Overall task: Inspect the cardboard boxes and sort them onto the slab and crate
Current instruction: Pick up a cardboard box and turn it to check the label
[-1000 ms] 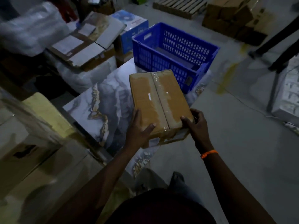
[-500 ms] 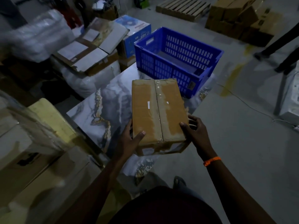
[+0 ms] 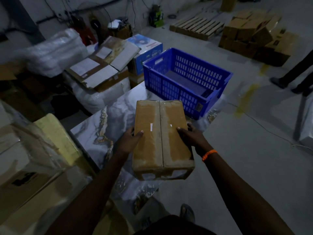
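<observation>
Brown cardboard, taped along its middle seam: the cardboard box point(image 3: 160, 138) is held lengthwise in front of the person, over the near right edge of the marbled slab point(image 3: 108, 128). It looks lifted clear of the slab, though the dim light leaves that uncertain. The left hand point(image 3: 128, 141) grips the left long side, thumb laid on top. The right hand point(image 3: 191, 138) grips the opposite side, its fingers point(image 3: 182, 130) curled over the top edge. An orange wristband point(image 3: 209, 155) sits on that wrist. The blue crate point(image 3: 169, 89) stands at the far end of the slab, beyond the box and apart from it.

The step in hand appears to be the inspection, with only the top face turned up to the eye. It will go best with the hands opposite each other about the middle of the length, so the weight is balanced. Rolling the box between them to show each face is safer than tipping it by one end. The near end deserves a close look, because it shows pale patches and a crumpled lower edge. The tape line should be checked for lifting.

If the box goes on the slab, it should be lowered flat onto the bare marbled part toward the left edge. If it goes in the crate, it should be carried over the near rim and set down, not dropped.
</observation>
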Tool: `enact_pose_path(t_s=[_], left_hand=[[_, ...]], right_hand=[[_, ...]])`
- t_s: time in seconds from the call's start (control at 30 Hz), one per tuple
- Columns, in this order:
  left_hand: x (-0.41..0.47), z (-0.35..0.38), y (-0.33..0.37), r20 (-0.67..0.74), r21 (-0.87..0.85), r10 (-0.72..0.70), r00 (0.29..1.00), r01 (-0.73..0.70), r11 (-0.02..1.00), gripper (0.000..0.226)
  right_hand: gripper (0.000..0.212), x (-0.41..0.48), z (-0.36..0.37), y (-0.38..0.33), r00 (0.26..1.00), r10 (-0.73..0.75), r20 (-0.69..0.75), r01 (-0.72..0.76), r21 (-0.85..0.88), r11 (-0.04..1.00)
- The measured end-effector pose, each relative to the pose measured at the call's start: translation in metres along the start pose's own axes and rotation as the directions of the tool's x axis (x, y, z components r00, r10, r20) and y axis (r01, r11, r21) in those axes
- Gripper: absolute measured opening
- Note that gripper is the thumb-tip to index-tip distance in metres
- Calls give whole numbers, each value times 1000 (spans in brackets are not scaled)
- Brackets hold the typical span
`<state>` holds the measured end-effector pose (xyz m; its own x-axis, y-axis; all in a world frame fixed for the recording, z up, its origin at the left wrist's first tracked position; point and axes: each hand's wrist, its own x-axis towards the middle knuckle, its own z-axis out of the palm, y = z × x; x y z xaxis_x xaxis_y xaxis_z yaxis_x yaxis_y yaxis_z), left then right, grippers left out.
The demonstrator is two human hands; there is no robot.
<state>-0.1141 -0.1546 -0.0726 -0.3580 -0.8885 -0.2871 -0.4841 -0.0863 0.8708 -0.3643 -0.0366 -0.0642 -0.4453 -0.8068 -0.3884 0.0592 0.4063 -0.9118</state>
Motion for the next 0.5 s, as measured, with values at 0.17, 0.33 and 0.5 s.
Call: enact_pose_path(t_s=[0.17, 0.33, 0.5], left_hand=[[-1, 5, 8, -7, -89, -14, 1000, 14, 996, 42], [-15, 1, 5, -46, -282, 19, 999, -31, 959, 41], [-12, -9, 23, -177, -346, 71, 982, -129, 929, 67]], right_hand=[[41, -6, 14, -4, 998, -47, 28, 46, 47, 998], [44, -10, 14, -6, 997, -70, 17, 67, 145, 987], [48, -8, 19, -23, 986, -131, -104, 152, 221, 963]])
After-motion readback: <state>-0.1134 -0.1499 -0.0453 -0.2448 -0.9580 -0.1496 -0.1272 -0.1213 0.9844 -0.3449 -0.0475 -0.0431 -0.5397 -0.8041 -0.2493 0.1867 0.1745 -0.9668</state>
